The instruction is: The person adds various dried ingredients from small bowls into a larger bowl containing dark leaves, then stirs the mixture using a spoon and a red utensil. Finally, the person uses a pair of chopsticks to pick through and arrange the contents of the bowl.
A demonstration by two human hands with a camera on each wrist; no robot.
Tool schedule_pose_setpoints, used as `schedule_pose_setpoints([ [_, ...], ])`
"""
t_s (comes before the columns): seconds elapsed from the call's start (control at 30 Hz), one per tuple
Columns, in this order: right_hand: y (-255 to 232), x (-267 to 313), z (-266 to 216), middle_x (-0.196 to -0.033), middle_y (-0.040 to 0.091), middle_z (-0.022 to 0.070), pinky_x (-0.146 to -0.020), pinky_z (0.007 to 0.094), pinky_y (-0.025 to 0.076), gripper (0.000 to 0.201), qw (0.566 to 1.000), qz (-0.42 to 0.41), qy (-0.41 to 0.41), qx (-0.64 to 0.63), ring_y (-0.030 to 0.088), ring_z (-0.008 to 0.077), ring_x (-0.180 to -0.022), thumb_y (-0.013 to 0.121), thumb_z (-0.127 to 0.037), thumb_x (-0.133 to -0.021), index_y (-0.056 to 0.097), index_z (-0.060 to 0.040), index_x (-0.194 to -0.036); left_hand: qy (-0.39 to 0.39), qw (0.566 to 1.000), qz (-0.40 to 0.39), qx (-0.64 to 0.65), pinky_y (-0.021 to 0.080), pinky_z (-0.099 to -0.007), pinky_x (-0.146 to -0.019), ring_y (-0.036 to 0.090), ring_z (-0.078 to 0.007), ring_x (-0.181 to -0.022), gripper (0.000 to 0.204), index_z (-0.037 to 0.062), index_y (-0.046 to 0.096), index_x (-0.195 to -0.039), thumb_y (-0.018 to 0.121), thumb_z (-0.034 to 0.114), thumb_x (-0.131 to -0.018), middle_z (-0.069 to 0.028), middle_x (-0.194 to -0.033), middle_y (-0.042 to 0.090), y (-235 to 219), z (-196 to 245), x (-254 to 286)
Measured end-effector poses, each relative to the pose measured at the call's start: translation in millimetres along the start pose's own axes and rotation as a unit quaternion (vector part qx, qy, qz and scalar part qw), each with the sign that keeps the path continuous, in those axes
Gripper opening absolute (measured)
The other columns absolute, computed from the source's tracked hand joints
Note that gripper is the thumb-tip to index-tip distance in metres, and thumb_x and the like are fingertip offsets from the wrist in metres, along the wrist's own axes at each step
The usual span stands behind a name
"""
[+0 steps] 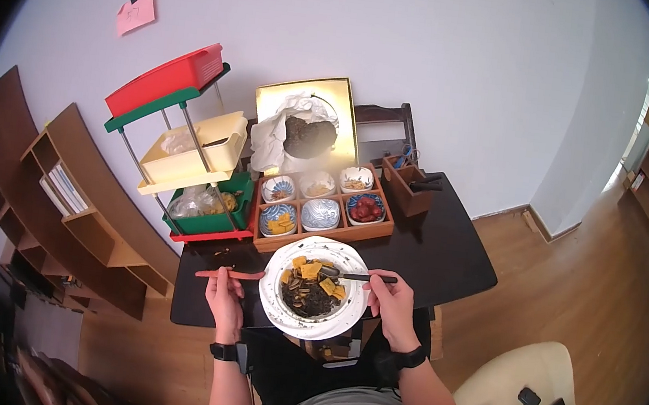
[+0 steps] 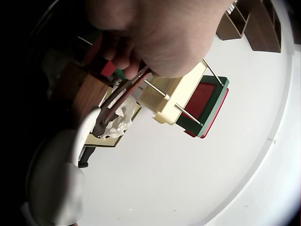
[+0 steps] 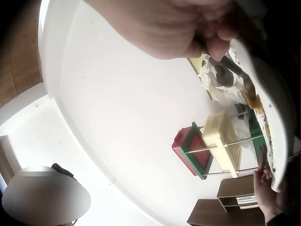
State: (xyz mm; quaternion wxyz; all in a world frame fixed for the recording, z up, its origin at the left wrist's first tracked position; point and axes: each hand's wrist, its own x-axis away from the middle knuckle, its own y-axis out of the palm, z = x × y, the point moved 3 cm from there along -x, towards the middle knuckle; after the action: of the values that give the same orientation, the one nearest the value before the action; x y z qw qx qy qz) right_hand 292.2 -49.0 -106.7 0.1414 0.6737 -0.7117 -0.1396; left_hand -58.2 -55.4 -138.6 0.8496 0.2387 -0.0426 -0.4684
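A wide white bowl point(image 1: 270, 296) at the table's front edge holds dark loose leaves point(image 1: 306, 302) with several yellow flat pieces point(image 1: 309, 270) on top. My right hand point(image 1: 394, 309) grips the dark handle of a spoon point(image 1: 368, 277), whose metal end reaches over the bowl among the yellow pieces. Left of the bowl, my left hand point(image 1: 224, 307) holds reddish-brown wooden tongs point(image 1: 242, 275). Their tip points right, at the bowl's rim; both arms of the tongs show in the left wrist view. Dark crumbs lie scattered along the rim.
Behind the bowl stands a wooden compartment tray point(image 1: 321, 234) with several small bowls, one holding red dates point(image 1: 366, 209). A gold box point(image 1: 273, 90) with a dark cake in white paper is farther back. The three-tier rack point(image 1: 187, 158) rises at left, a brown holder point(image 1: 405, 199) at right.
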Motion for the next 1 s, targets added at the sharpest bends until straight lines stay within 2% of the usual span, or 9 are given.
schedule_pose_setpoints([
  [0.2, 1.9, -2.8, 2.2, -0.088, 0.073, 0.008, -0.054, 0.0193, 0.04, 0.022, 0.999, 0.0, -0.003, 0.05, 0.051, 0.003, -0.061, 0.067, -0.012, -0.099, 0.067, 0.0015, -0.116, -0.001, 1.0, -0.001, 0.014, 0.039, -0.0232, -0.053, 0.05, -0.0081, -0.058, 0.022, 0.0045, 0.064, -0.103, 0.058, 0.025, -0.106, -0.0001, -0.071, 0.059, 2.9, 4.0, 0.9],
  [0.4, 5.3, -5.4, 0.3, -0.091, 0.074, 0.0091, -0.053, 0.0192, 0.039, 0.024, 0.998, -0.025, 0.008, 0.063, 0.05, 0.0026, -0.061, 0.067, -0.013, -0.098, 0.067, 0.0009, -0.118, 0.001, 1.0, -0.005, 0.016, 0.039, -0.0234, -0.053, 0.05, -0.0085, -0.057, 0.022, 0.0044, 0.064, -0.103, 0.057, 0.025, -0.106, -0.0001, -0.07, 0.058, 1.8, 1.5, 0.2],
  [0.5, 3.8, -5.3, -0.6, -0.091, 0.074, 0.0087, -0.052, 0.0189, 0.038, 0.024, 0.999, -0.02, 0.025, 0.038, 0.049, 0.0025, -0.06, 0.067, -0.013, -0.099, 0.067, 0.0003, -0.118, -0.001, 1.0, -0.005, 0.016, 0.039, -0.0239, -0.053, 0.05, -0.0091, -0.057, 0.022, 0.0044, 0.064, -0.102, 0.056, 0.025, -0.107, -0.0003, -0.07, 0.058, -0.1, 0.8, -1.2],
  [0.6, 5.2, -5.7, -1.5, -0.089, 0.072, 0.0084, -0.043, 0.0178, 0.031, 0.021, 0.999, -0.011, 0.028, 0.027, 0.045, 0.0021, -0.053, 0.065, -0.012, -0.1, 0.066, 0.0002, -0.116, -0.001, 1.0, -0.005, 0.019, 0.039, -0.0236, -0.053, 0.05, -0.0088, -0.057, 0.022, 0.0043, 0.064, -0.103, 0.057, 0.025, -0.106, -0.0003, -0.07, 0.058, -0.3, 0.0, -1.1],
  [0.7, 4.8, -5.5, -2.1, -0.088, 0.072, 0.0083, -0.043, 0.0178, 0.031, 0.02, 0.999, -0.014, 0.028, 0.018, 0.046, 0.0021, -0.053, 0.064, -0.013, -0.1, 0.066, 0.0004, -0.116, 0.0, 1.0, -0.007, 0.017, 0.038, -0.0229, -0.054, 0.049, -0.0079, -0.058, 0.022, 0.004, 0.065, -0.104, 0.058, 0.025, -0.106, -0.0001, -0.071, 0.058, 0.2, 0.5, -0.5],
  [0.8, 2.5, -4.3, -3.3, -0.09, 0.073, 0.008, -0.048, 0.0174, 0.035, 0.023, 0.999, -0.023, 0.032, 0.012, 0.048, 0.002, -0.057, 0.067, -0.014, -0.099, 0.067, -0.0003, -0.117, 0.001, 1.0, -0.006, 0.018, 0.038, -0.0229, -0.054, 0.049, -0.0079, -0.058, 0.021, 0.0039, 0.065, -0.104, 0.058, 0.024, -0.106, -0.0002, -0.072, 0.059, 0.3, 0.2, -0.5],
  [1.0, 23.8, -26.4, -25.7, -0.09, 0.073, 0.0082, -0.046, 0.0184, 0.037, 0.024, 0.999, -0.049, -0.01, 0.019, 0.052, 0.0028, -0.058, 0.067, -0.014, -0.099, 0.066, 0.0004, -0.118, 0.006, 1.0, -0.003, 0.023, 0.038, -0.0227, -0.054, 0.05, -0.0079, -0.059, 0.021, 0.0038, 0.064, -0.103, 0.058, 0.023, -0.105, -0.0002, -0.072, 0.059, 0.1, 0.2, -1.0],
])
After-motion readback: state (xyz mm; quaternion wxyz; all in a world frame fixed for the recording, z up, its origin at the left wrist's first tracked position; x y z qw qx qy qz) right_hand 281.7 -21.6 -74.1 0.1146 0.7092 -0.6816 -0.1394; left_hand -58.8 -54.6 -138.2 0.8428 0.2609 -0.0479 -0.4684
